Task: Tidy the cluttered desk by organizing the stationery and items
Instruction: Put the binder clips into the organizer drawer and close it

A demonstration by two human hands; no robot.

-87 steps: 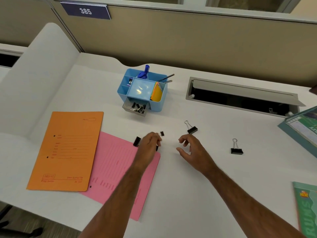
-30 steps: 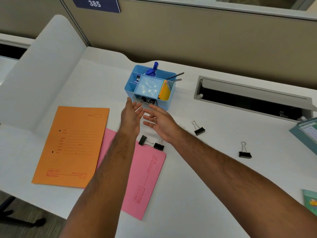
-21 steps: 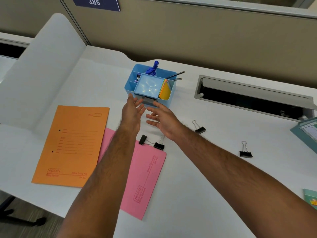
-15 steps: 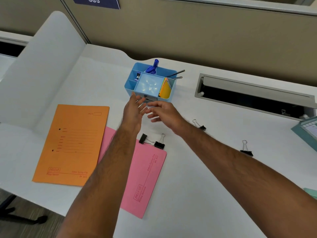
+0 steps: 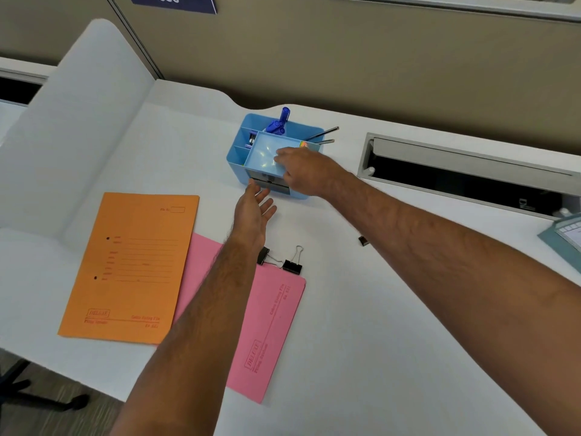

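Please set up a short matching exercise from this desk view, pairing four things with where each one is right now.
Things:
1. right hand
2. left hand
3. orange folder
4. two binder clips

Places:
A. at the top edge of the pink folder
B. resting on top of the blue organizer
C. lying over the left part of the pink folder
D. open, fingertips at the organizer's drawer front

Pairs: 1-B, 2-D, 3-C, 4-A
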